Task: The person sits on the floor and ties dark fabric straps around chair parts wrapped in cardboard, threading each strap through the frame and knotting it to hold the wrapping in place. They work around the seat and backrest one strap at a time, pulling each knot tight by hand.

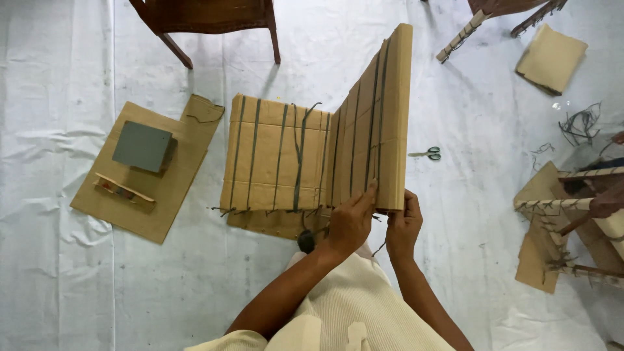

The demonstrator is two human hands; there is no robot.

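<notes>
Two hands grip the near end of a raised cardboard flap point(376, 123), part of a folded cardboard panel point(276, 156) bound w/ dark cord point(301, 153), lying mid-floor on a white sheet point(58, 130). Left hand point(351, 221) pinches the flap's inner face & cords; right hand point(404, 224) wraps its outer edge. Scissors point(427, 153) lie to the right, well apart. Best handled, I judge, w/ both grips firm & cords kept taut.

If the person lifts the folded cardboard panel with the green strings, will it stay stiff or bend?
The cardboard panel probably bends at its fold, since one half already stands up. Each half looks flat, so likely stiff. It seems light: the left hand and right hand grip only its lower edge.
</notes>
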